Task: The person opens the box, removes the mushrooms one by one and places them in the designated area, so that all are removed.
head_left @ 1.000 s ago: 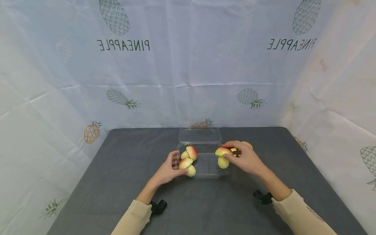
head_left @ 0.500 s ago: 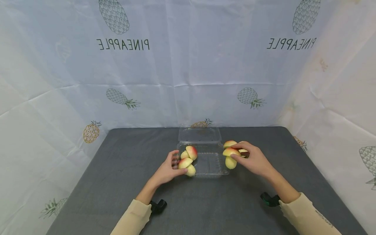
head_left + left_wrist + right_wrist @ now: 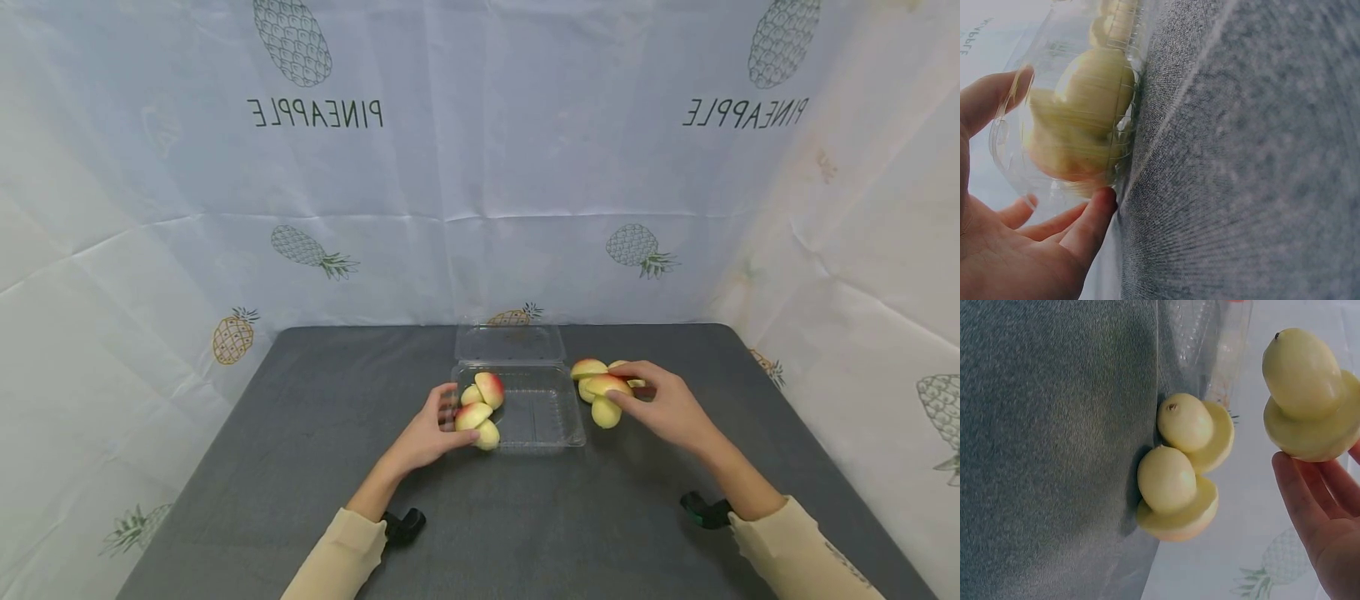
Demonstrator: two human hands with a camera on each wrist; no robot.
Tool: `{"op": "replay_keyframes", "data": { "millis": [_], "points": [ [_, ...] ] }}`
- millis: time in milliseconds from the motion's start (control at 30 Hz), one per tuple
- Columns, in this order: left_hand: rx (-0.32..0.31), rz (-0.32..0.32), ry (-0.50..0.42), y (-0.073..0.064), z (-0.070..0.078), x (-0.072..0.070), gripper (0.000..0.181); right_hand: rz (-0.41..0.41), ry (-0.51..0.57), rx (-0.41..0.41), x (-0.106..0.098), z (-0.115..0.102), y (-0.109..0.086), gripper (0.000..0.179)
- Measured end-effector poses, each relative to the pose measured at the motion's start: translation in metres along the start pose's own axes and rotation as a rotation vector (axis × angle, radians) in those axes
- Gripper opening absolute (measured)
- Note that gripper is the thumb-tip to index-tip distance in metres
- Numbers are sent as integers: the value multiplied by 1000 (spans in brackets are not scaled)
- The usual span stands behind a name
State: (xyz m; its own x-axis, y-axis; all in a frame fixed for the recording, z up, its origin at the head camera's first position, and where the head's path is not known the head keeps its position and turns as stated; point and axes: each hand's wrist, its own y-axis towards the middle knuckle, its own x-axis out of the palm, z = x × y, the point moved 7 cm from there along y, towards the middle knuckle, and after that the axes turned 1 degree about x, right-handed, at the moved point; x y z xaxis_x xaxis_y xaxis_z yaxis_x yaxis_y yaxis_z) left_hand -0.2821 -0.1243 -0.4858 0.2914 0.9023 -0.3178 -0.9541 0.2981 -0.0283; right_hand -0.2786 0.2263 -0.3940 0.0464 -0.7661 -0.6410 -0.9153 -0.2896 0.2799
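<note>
A clear plastic clamshell box [image 3: 534, 417] sits on the table with its lid folded back. Two toy mushrooms with yellow stems and red-yellow caps, one of them the rear mushroom [image 3: 489, 390], lie in its left part. My left hand [image 3: 427, 429] grips the box's left front corner, thumb at the rim and fingers along the outer wall in the left wrist view. My right hand [image 3: 663, 407] pinches another toy mushroom [image 3: 1304, 375] by its cap, stem hanging down, just right of the box. Behind it, two more mushrooms [image 3: 1169, 481] rest on the table.
The transparent lid [image 3: 510, 343] lies toward the table's back edge, near the pineapple-print curtain [image 3: 480, 167]. Dark grey cloth covers the table [image 3: 510, 533]. A black strap piece [image 3: 405, 527] shows at each wrist.
My right hand has moved right with the mushroom, from over the box's right edge to beside it, uncovering part of the mushrooms behind. The left hand stays at the box.
</note>
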Motion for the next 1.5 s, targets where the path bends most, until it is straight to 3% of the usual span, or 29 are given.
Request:
{"op": "replay_keyframes", "data": {
  "millis": [933, 1500],
  "points": [
    [5, 0, 9, -1, 1, 0, 91, 91, -42, 69, -32, 23, -8, 41],
    [3, -1, 12, -1, 1, 1, 92, 92, -21, 124, -52, 36, -6, 46]
  ]
}}
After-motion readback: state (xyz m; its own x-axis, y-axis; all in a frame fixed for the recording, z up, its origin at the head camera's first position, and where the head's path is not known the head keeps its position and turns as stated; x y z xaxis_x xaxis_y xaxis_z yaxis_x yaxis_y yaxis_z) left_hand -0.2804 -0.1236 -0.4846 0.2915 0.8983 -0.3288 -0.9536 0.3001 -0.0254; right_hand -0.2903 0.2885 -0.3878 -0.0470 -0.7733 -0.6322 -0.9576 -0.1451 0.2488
